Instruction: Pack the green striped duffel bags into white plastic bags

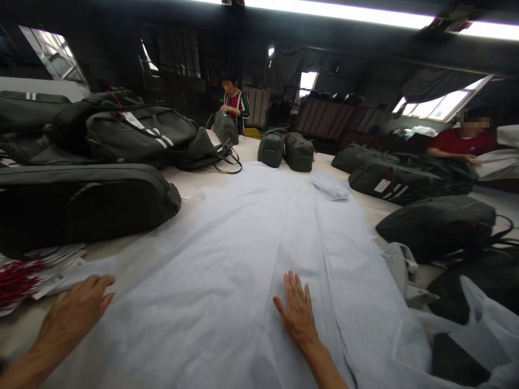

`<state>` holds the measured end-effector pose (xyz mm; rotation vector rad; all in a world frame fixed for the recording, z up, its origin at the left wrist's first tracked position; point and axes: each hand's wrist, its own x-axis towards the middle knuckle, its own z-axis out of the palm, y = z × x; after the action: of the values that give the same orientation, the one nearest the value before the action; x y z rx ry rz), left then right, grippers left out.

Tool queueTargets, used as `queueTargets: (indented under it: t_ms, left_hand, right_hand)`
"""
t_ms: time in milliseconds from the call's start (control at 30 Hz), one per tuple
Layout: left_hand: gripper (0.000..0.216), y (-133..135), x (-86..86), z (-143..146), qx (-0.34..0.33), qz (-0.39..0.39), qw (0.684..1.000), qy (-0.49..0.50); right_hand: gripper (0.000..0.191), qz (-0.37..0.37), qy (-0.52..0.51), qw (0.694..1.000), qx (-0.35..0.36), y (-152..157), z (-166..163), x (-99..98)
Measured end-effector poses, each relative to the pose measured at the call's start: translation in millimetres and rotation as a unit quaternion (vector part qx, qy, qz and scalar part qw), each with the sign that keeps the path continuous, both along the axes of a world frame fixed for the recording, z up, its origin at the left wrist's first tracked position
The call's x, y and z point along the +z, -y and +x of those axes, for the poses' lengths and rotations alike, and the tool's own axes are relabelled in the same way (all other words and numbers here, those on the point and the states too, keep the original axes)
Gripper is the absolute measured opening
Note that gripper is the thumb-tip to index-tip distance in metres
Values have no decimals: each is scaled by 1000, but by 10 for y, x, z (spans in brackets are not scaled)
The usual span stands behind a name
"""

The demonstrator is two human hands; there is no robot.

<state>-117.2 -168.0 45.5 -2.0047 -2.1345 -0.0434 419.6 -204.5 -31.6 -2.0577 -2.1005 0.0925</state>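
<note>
White sheeting fills the middle of my feed, spread over the worktop in thin, rippled layers. Taking 12 o'clock as straight ahead of the wearer, its long axis runs roughly from 6 to 12.

The relation I watch is between that axis and the right grip: the right grip lies on the sheeting, flat and unclenched, nothing grasped, fingers pointing towards 11 o'clock. A long fold line passes just beside it on the 3 o'clock side, and most of the sheeting's length stretches away towards 12.

The left grip is at 8 o'clock by the near-left margin, fingers loosely bent, thumb standing apart, holding nothing I can see; whether it touches the sheeting I can't tell. So the right is nearer the middle, the left nearer the edge. Close by the left, towards 10 o'clock, lie red-corded tags.

A folded piece rests on the sheeting's far end at 1 o'clock. I see a long dark bag at 10.
</note>
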Motion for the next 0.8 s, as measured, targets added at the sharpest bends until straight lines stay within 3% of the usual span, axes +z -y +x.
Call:
queueTargets:
  t_ms: [100,167,267,367,433,533,667,800]
  left_hand:
    - [42,-171,226,913,-109,54,992,41]
    - [45,-288,223,1658,-218,65,969,93]
    - [52,-379,17,2709,-349,-1,929,127]
    - [52,-373,-265,3344,-375,-98,909,150]
    - [50,-355,-421,3470,-363,-140,908,157]
    - [53,-343,-575,3370,-353,-154,911,147]
    - [62,-338,-707,3174,-364,-124,914,128]
    - [61,-323,-852,3154,-365,-83,918,130]
  right_hand:
    - [71,14,4,999,44,97,-113,-8]
    - [69,4,8,998,65,138,-186,-46]
    - [63,-12,13,998,66,163,-253,-116]
    - [62,-12,18,998,59,161,-266,-158]
    - [64,-7,20,998,60,154,-260,-168]
    - [65,-3,12,998,63,149,-254,-180]
    - [66,-9,-17,998,53,177,-276,-155]
    - [61,-33,-133,989,48,169,-191,63]
